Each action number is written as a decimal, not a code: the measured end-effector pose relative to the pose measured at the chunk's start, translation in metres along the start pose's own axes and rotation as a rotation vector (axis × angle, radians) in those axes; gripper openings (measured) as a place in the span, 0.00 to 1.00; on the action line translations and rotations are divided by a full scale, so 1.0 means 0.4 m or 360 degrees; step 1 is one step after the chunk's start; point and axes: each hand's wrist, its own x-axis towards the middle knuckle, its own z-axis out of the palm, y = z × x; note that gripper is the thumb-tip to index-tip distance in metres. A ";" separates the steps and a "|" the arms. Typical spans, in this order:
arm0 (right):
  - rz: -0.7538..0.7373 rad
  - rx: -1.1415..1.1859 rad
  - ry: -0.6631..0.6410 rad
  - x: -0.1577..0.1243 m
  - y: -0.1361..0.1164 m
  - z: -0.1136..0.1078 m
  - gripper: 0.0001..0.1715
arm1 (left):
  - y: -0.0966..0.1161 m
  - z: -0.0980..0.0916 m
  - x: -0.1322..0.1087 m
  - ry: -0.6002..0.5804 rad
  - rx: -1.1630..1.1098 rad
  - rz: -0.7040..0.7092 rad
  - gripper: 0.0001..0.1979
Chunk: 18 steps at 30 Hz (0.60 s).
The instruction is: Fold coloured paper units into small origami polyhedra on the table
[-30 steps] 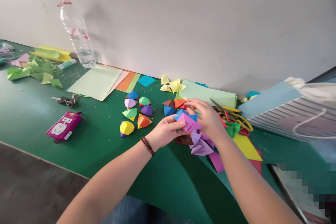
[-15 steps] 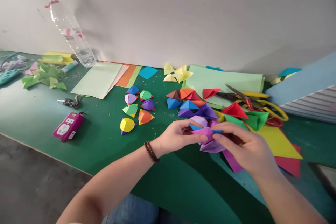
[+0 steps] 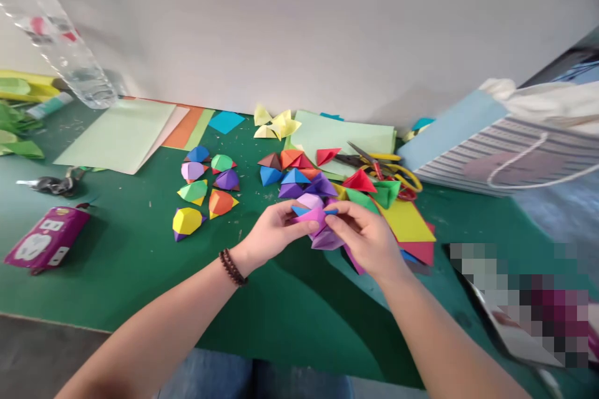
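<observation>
Between my two hands is a folded paper piece (image 3: 311, 218), pink-purple on top with blue corners at either side. My left hand (image 3: 276, 229) pinches its left end, thumb on the pink face. Fingers of my right hand (image 3: 362, 234) close on the blue corner at the right. Just behind and below the piece lie lilac folded papers (image 3: 326, 239), partly covered by my hands. Beyond them sits a pile of folded paper units, among them a blue one (image 3: 270, 176), a red one (image 3: 360, 181) and a green one (image 3: 387, 193).
Several two-coloured paper shapes, one a yellow shape (image 3: 187, 221), stand in rows to the left. Scissors (image 3: 374, 162) lie behind the pile. A striped paper bag (image 3: 468, 156) is at the right, near a tablet-like device (image 3: 505, 318). A magenta box (image 3: 47, 240) and a bottle (image 3: 70, 50) are at left.
The view has swung to the right, bringing more of the bag and the tablet-like device into sight. Both hands still hold the pink and blue paper piece in much the same way.
</observation>
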 end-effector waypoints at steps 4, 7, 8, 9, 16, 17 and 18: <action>-0.0060 -0.0060 -0.0016 -0.014 -0.009 -0.007 0.13 | 0.006 0.004 -0.002 -0.0008 -0.0036 -0.0025 0.15; -0.0170 -0.0099 0.0021 -0.020 -0.017 -0.010 0.10 | 0.012 0.006 -0.004 0.0004 -0.0015 0.0058 0.16; -0.0232 -0.0127 0.0036 -0.020 -0.019 -0.011 0.09 | 0.013 0.006 -0.005 0.0006 -0.0006 0.0080 0.17; -0.0321 -0.0175 0.0049 -0.019 -0.021 -0.012 0.07 | 0.014 0.005 -0.006 0.0002 -0.0004 0.0093 0.18; -0.1433 -0.0899 0.0106 -0.023 -0.011 -0.027 0.12 | 0.021 -0.001 -0.011 0.0008 -0.0167 0.0047 0.23; -0.1509 -0.0995 0.0098 -0.024 -0.007 -0.029 0.13 | 0.022 -0.002 -0.012 -0.0004 -0.0165 -0.0001 0.23; -0.1559 -0.1081 0.0092 -0.025 -0.004 -0.030 0.14 | 0.023 -0.002 -0.012 -0.0018 -0.0163 -0.0045 0.22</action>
